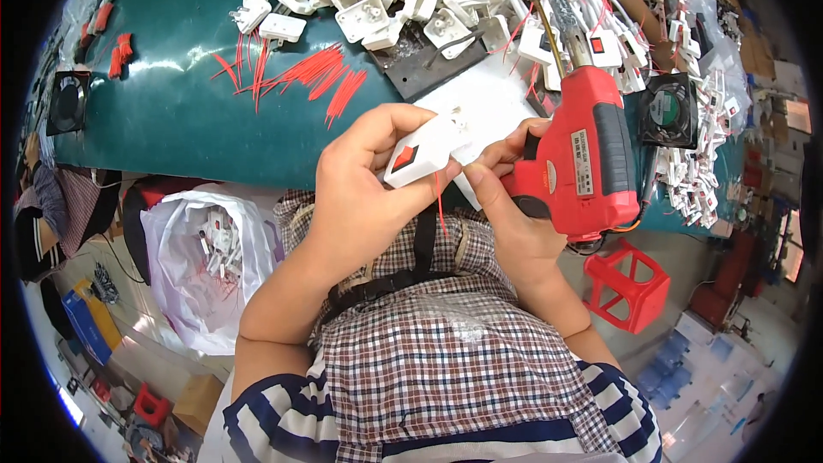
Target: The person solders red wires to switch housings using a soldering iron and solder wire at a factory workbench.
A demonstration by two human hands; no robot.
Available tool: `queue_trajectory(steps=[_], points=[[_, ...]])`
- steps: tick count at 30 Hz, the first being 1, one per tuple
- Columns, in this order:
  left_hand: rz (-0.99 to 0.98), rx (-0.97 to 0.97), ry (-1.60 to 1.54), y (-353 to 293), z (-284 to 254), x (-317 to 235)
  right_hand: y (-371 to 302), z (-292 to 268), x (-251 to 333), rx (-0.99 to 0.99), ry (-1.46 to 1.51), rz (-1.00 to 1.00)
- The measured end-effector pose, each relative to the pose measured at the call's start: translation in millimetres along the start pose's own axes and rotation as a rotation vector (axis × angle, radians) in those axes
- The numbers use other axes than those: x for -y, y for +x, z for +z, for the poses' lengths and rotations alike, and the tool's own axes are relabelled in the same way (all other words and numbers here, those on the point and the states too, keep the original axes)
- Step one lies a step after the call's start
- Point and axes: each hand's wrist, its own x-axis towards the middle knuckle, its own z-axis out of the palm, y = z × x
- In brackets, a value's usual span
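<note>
My left hand [364,176] holds a white plastic plug housing [424,150] with a red rocker switch [404,158] set in its face. A thin red wire [441,206] hangs below the housing beside my left thumb. My right hand [510,197] is closed, its thumb and fingertips pinched close to the housing's right edge; what lies between them is hidden. Next to that hand stands a red and black soldering gun [587,159], its tip toward the far side. Part of my right hand is hidden behind it, and I see no clear grip on the gun.
White housings [369,13] are heaped at the back of the green table [180,133], with cut red wires [313,73] before them. Black fans [669,111] stand at the right and left. A white sack [184,291] of parts and a red stool [630,287] are below.
</note>
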Motion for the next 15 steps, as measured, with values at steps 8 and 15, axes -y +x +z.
queue_trajectory(steps=[8,15], points=[[0.089,-0.134,0.463,31.7,-10.2,27.1,-17.4,-27.8,16.5,-0.039,-0.233,0.024],[0.081,-0.128,0.559,31.4,-4.1,35.0,-52.1,-73.1,30.4,0.135,-0.172,0.054]])
